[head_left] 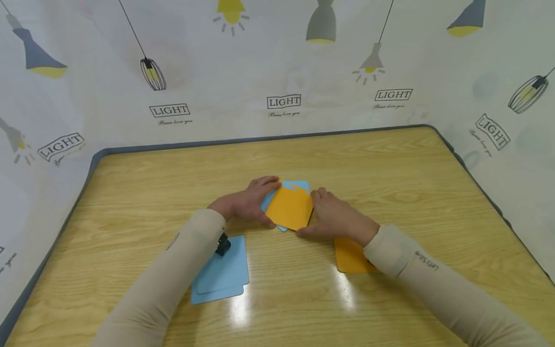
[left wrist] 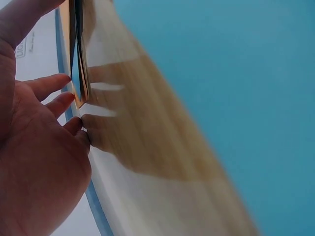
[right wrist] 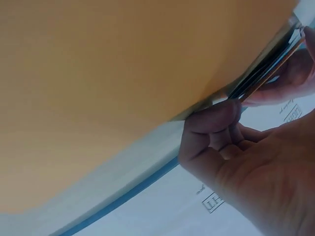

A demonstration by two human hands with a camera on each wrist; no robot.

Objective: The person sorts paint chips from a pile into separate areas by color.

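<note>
Between both hands, near the table's middle, is a loose stack of orange cards [head_left: 289, 208] and blue cards [head_left: 299, 184], their edges uneven and fanned. My left hand [head_left: 251, 201] holds its left side, thumb at the near corner and fingers at the far one. At the right side, my right hand [head_left: 337, 215] grips the edge with a bent thumb and fingers. In the left wrist view, fingertips [left wrist: 63, 98] touch the thin edges of the stack. The right wrist view has the thumb [right wrist: 214, 118] against the stack's lower edge.
Two overlapping blue cards [head_left: 225, 270] lie under the left forearm, beside a small black object [head_left: 223, 245] at the left wrist. An orange card [head_left: 352, 258] lies partly beneath the right wrist. A lamp-printed white covering [head_left: 243, 72] surrounds the wooden tabletop [head_left: 381, 159].
</note>
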